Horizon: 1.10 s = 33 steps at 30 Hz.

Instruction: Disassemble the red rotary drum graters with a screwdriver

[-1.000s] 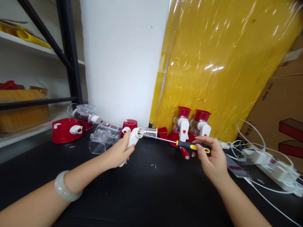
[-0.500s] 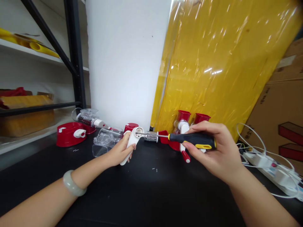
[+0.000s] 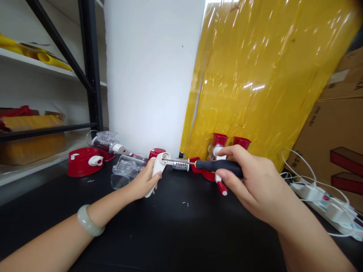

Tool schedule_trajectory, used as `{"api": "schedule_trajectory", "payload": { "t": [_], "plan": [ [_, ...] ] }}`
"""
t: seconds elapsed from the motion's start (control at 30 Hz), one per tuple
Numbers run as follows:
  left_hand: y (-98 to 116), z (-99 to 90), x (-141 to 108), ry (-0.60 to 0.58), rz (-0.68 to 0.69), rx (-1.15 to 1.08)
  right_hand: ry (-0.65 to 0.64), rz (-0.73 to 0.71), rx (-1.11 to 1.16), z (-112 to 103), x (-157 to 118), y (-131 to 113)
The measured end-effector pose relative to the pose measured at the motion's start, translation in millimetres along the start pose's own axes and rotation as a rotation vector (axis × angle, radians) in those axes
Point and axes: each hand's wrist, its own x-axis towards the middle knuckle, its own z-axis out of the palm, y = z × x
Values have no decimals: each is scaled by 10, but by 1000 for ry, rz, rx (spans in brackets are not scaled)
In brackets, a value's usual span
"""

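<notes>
My left hand (image 3: 146, 178) is closed around a white plastic crank arm (image 3: 157, 172), tilted with its round hollow end up and facing right. In my right hand (image 3: 255, 181) is a black and yellow screwdriver (image 3: 218, 166), held level by its handle. The shaft points left and its tip sits inside the hollow end; what the tip touches is too small to make out. Behind the shaft lies a metal grater drum (image 3: 180, 164). A rotary grater (image 3: 219, 151) with a red hopper and a red-tipped crank stands behind my right hand, partly hidden by it.
On the black table (image 3: 159, 238) lie small screws (image 3: 185, 204). At left are a red grater base (image 3: 85, 161), clear plastic housings (image 3: 124, 172) and another drum with a handle (image 3: 106, 143). A white power strip (image 3: 329, 211) with cables lies right, before a cardboard box (image 3: 334, 139).
My right hand has turned on the screwdriver handle and shifted slightly left; the handle's yellow patch no longer shows. My left hand and the crank arm have hardly moved.
</notes>
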Motion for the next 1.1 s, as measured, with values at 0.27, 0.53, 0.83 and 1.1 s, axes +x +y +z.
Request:
{"api": "schedule_trajectory", "payload": {
  "t": [0.27, 0.53, 0.83, 1.1],
  "plan": [
    [96, 39, -47, 54, -46, 195, -128, 196, 120, 271, -269, 675],
    [150, 67, -84, 61, -18, 414, 55, 162, 274, 528, -554, 921],
    [148, 145, -111, 42, -48, 563, -100, 506, 584, 653, -701, 909],
    [150, 221, -155, 7, -91, 679, -174, 449, 131, 720, -681, 902]
  ]
}}
